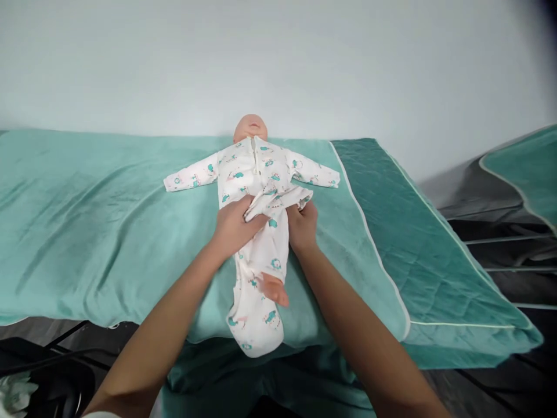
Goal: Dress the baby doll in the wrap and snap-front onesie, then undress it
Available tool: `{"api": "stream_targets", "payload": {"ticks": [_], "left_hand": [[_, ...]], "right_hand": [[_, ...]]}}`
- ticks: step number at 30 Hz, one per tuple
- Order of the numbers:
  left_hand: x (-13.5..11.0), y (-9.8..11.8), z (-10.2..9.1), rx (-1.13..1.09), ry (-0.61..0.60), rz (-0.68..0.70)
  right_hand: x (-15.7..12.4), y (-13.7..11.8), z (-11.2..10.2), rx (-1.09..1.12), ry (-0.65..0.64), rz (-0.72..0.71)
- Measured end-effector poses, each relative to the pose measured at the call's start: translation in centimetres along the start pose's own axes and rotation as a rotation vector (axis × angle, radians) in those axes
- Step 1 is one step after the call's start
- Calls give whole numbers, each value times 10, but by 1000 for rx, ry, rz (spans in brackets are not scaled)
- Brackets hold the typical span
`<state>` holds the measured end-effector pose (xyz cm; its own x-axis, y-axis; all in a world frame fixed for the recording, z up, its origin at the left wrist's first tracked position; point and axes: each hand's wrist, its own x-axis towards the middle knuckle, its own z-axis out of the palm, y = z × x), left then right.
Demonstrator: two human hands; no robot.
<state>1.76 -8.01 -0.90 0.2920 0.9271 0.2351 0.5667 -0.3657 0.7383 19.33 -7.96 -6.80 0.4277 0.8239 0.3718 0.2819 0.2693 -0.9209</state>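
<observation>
A baby doll (251, 125) lies on its back, dressed in a white printed romper (237, 174) with both sleeves spread out. My left hand (239, 225) is closed on the romper's fabric at the doll's waist, thumb on top. On the other side, my right hand (303, 225) has its fingers curled under a gathered, raised flap of the same cloth. One bare doll foot (275, 289) sticks out of a trouser leg. Below it, a loose footed leg of the romper (256, 328) lies flat over the bed's front edge. The doll's other foot is hidden.
The bed has a light green cover (108, 232) with a white-piped edge, over a darker quilted mattress (435, 249). A pale wall (278, 64) stands behind. Metal bars (513, 269) and another green cover (526, 168) are at right. A black object (47, 377) sits at lower left.
</observation>
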Motion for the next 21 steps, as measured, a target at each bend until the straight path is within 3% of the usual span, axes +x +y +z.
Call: {"api": "stream_targets", "payload": {"ticks": [3, 5, 6, 8, 9, 11, 15, 18, 21], "left_hand": [[-18, -16, -3, -422, -15, -24], [-27, -24, -3, -658, -4, -38], [-29, -27, -3, -738, 4, -44], [-31, -31, -1, -811, 27, -58], [-31, -32, 0, -823, 43, -67], [-29, -35, 1, -844, 86, -85], [-29, -35, -3, -885, 98, -118], [-31, -29, -6, -814, -23, -114], [-31, -25, -5, -801, -21, -98]], "right_hand": [[2, -14, -17, -121, -71, -318], [9, -36, -25, -146, -277, -506], [13, -50, -27, -154, -445, -529], [23, -78, -23, -225, -813, -436], [28, -89, -18, -253, -942, -377], [34, -102, -4, -266, -1073, -257], [35, -92, 14, -28, -1131, -122], [32, -76, 11, 294, -1001, 61], [29, -68, 6, 513, -888, 230]]}}
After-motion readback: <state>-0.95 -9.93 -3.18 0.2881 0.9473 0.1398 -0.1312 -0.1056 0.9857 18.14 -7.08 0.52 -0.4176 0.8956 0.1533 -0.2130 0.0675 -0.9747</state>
